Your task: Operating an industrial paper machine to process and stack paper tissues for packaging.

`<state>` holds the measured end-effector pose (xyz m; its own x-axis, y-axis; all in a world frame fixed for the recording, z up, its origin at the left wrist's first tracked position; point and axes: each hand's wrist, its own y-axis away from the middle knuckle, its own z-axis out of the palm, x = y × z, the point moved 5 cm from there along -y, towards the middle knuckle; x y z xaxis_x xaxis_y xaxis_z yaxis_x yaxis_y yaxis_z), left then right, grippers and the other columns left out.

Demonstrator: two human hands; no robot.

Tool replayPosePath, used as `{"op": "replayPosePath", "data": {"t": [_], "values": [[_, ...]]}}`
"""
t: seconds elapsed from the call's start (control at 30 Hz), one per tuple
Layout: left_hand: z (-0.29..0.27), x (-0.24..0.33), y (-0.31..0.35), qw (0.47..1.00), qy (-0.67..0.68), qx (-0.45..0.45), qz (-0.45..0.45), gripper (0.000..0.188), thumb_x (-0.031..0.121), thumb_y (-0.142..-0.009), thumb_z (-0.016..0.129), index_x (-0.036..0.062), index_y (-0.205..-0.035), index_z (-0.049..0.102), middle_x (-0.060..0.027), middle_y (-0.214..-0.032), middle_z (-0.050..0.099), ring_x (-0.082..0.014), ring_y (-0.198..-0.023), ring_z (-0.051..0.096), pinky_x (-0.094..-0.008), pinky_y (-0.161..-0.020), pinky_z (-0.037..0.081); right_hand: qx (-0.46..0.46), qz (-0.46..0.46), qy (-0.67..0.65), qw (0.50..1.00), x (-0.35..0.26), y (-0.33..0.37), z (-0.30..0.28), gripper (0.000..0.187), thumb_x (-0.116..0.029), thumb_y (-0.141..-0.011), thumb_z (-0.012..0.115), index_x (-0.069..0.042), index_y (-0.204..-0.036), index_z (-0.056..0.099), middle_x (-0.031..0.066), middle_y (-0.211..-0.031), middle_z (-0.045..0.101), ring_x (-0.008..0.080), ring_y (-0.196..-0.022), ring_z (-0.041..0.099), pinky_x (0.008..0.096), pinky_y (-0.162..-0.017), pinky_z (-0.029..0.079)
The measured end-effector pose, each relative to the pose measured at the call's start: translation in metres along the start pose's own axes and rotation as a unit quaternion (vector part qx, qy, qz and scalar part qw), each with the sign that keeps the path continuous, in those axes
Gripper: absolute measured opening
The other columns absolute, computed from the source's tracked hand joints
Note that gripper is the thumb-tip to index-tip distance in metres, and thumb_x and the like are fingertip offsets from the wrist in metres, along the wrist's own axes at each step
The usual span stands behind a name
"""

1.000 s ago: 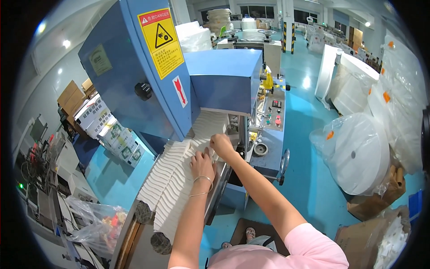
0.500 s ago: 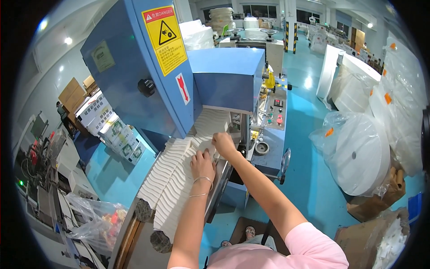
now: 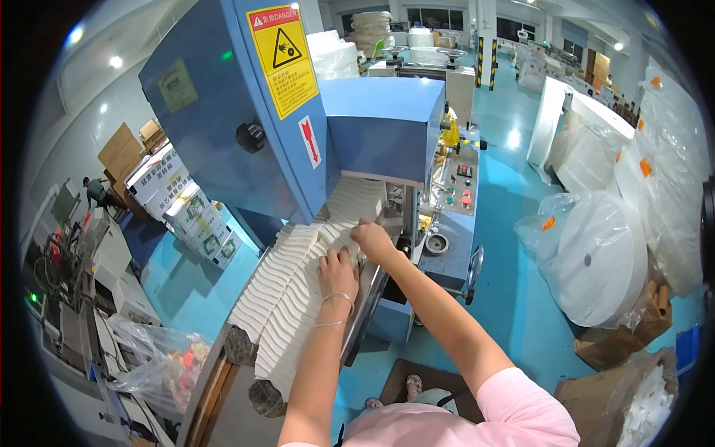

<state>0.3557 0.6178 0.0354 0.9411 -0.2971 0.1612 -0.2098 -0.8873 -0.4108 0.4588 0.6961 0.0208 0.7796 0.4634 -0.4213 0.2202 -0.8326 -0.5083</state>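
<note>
Two long rows of white folded tissue paper [image 3: 298,298] with wavy edges lie side by side along a metal trough [image 3: 365,298] and run in under the blue machine [image 3: 380,141]. My left hand [image 3: 337,276], a thin bracelet at its wrist, rests on the nearer row with its fingers bent into the tissue. Just beyond it, my right hand [image 3: 374,241] is closed in a pinch at the row's right edge; its fingertips are partly hidden. Dark round end pieces [image 3: 267,398] sit at the near ends of the rows.
A control panel [image 3: 458,182] with buttons and a handwheel [image 3: 474,272] are right of the trough. Large plastic-wrapped white rolls [image 3: 596,257] stand farther right, above a carton [image 3: 596,395]. A clear bag of scraps [image 3: 175,365] lies at the left, near stacked boxes [image 3: 197,216].
The view has shifted slightly. Both hands stay at nearly the same spot on the tissue, the right one moved only a little. At the far left a distant person shows more fully, bending.
</note>
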Motion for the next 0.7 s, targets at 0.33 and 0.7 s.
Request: {"op": "replayPosePath", "data": {"t": [0.33,0.7], "values": [[-0.003,-0.003,0.003,1.000,-0.013,-0.001,-0.004,0.047,0.016,-0.068,0.068,0.0067,-0.110,0.048,-0.0101,-0.101,0.045,-0.0287,-0.096,0.046,-0.0384,-0.083,0.040,-0.029,0.061,0.042,0.997,-0.022,0.002,-0.004,0.019,-0.020,-0.069,0.063,-0.001,-0.072,0.064,0.0184,-0.083,0.057,0.0328,-0.080,0.057,0.0400,-0.069,0.049],[0.000,-0.011,0.000,0.999,-0.015,-0.032,-0.030,0.039,0.015,-0.069,0.067,0.0103,-0.103,0.050,-0.0091,-0.101,0.046,-0.0290,-0.096,0.047,-0.0381,-0.082,0.041,-0.008,-0.036,0.155,0.987,-0.041,0.011,0.009,0.010,-0.011,-0.065,0.062,-0.004,-0.071,0.062,0.0138,-0.085,0.056,0.0286,-0.085,0.056,0.0346,-0.073,0.049]]}}
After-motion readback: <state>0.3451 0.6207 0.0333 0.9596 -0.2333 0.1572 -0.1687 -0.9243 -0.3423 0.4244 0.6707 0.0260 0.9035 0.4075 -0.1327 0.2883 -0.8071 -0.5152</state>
